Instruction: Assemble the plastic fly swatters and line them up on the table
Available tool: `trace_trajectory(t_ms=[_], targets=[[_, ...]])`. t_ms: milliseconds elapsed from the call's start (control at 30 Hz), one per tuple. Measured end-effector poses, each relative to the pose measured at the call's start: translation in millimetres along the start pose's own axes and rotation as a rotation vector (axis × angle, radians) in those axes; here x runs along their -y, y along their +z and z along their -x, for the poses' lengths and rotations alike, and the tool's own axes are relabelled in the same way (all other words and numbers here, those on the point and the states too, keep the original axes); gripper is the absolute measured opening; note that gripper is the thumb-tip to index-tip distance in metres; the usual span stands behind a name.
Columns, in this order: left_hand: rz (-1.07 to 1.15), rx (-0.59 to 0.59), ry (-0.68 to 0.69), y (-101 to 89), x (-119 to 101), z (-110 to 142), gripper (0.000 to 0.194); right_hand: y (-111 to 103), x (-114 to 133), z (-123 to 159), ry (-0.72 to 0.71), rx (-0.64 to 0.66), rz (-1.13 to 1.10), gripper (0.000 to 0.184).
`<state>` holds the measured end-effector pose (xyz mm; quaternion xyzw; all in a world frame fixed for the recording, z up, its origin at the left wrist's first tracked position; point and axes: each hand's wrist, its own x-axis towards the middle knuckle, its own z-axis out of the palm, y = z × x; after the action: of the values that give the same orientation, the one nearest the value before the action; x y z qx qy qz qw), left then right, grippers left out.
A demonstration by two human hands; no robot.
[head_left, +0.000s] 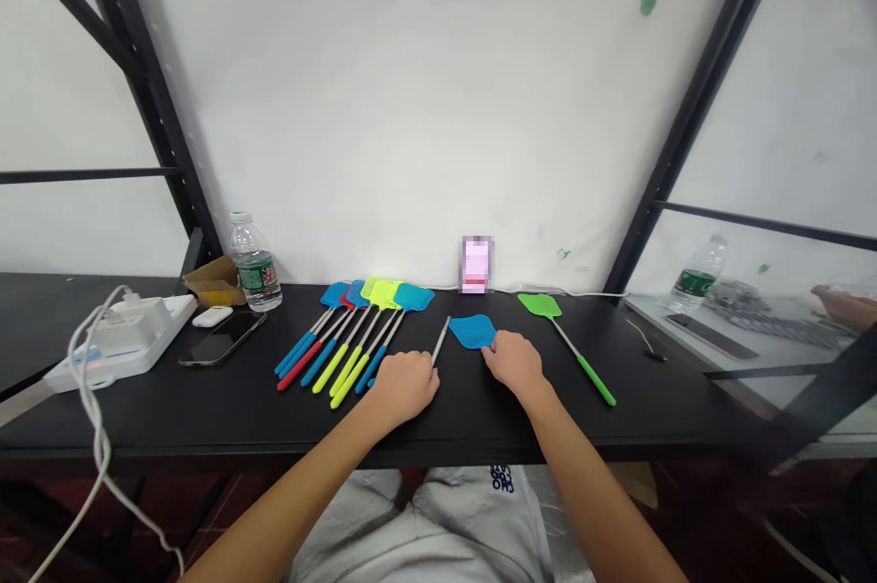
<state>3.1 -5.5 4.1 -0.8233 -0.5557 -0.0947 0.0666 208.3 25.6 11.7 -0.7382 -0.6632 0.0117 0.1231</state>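
Observation:
My left hand (409, 382) is closed around the lower part of a thin silvery rod (442, 338), which points up and away from me; its grip end is hidden by the fist. A blue fly swatter head (472, 331), apart from the rod, is pinched at its right corner by my right hand (515, 358). To the left, several fly swatters (370, 336) lie side by side, with blue, red and yellow heads and handles. On the right a green fly swatter (579, 355) lies alone, its head toward the wall.
A water bottle (256, 265), an open cardboard box (214, 281), a phone (223, 339), a white earbud case (212, 316) and a white power strip (127, 344) with cables stand at left. A blurred pink screen (476, 265) leans against the wall. A short cable (648, 344) lies at right.

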Motion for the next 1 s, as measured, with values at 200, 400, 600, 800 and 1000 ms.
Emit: trace_trajectory(t_ms=[200,400,600,800,1000], targets=[[0.015,0.008,-0.017,-0.9,0.5,-0.7,0.030,0.9,-0.8,0.0,0.003,-0.035,-0.026,0.024],[0.111,-0.138,0.063,-4.1,-9.0,3.1,0.030,1.6,0.3,-1.7,-0.067,-0.032,-0.451,0.050],[0.261,-0.191,0.221,-9.2,-13.0,6.1,0.028,2.0,4.0,-3.9,-0.041,0.100,-1.306,0.046],[0.366,-0.142,0.250,-8.1,-12.2,6.7,0.024,-5.8,4.0,-4.9,-0.042,-0.026,-1.595,0.047],[0.515,-0.124,0.202,-3.1,-7.1,3.4,0.022,-5.5,-0.2,-7.5,-0.034,-0.165,-1.652,0.048]])
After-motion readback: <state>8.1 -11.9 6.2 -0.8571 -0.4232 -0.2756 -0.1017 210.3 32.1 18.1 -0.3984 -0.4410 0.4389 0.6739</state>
